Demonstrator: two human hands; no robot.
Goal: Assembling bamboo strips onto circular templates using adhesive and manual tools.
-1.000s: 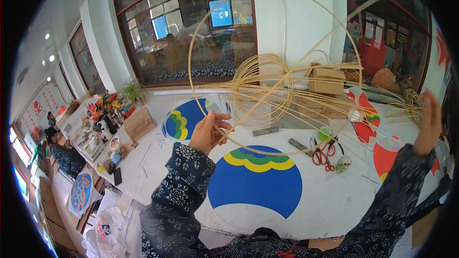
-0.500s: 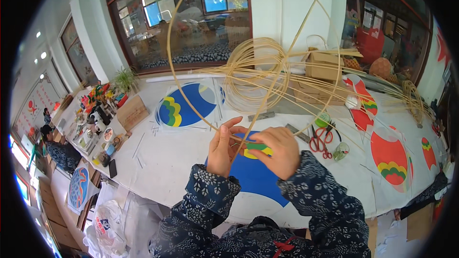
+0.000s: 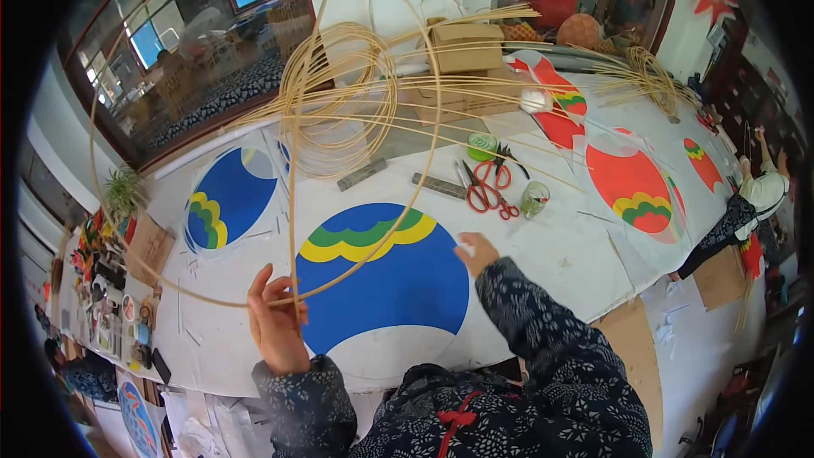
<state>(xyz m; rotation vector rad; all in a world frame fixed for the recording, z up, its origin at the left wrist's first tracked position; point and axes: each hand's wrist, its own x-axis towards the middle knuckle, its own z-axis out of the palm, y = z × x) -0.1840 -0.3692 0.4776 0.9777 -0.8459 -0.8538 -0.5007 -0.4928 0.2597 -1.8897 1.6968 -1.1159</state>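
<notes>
My left hand (image 3: 280, 326) grips a large bamboo hoop (image 3: 435, 110) at its lower rim. A straight bamboo strip (image 3: 293, 178) crosses the hoop there and runs upward. Below the hoop lies a blue paper shape (image 3: 386, 293) with green and yellow scalloped bands. My right hand (image 3: 477, 254) is away from the hoop, over the right edge of the blue shape, its fingers reaching left with nothing visible in them. Beyond it lie red-handled scissors (image 3: 485, 191), a green roll of tape (image 3: 482, 147) and a small glass jar (image 3: 534, 200).
Two grey bars (image 3: 362, 175) lie behind the blue shape. A bamboo coil (image 3: 339, 102) and long loose strips spread along the back, near a cardboard box (image 3: 465, 47). Red paper shapes (image 3: 629, 174) lie right, another blue one (image 3: 233, 195) left. A person (image 3: 755, 195) is at far right.
My right hand has let go of the hoop and moved away from it. My left hand has carried the hoop left, uncovering the blue shape. The view has turned right.
</notes>
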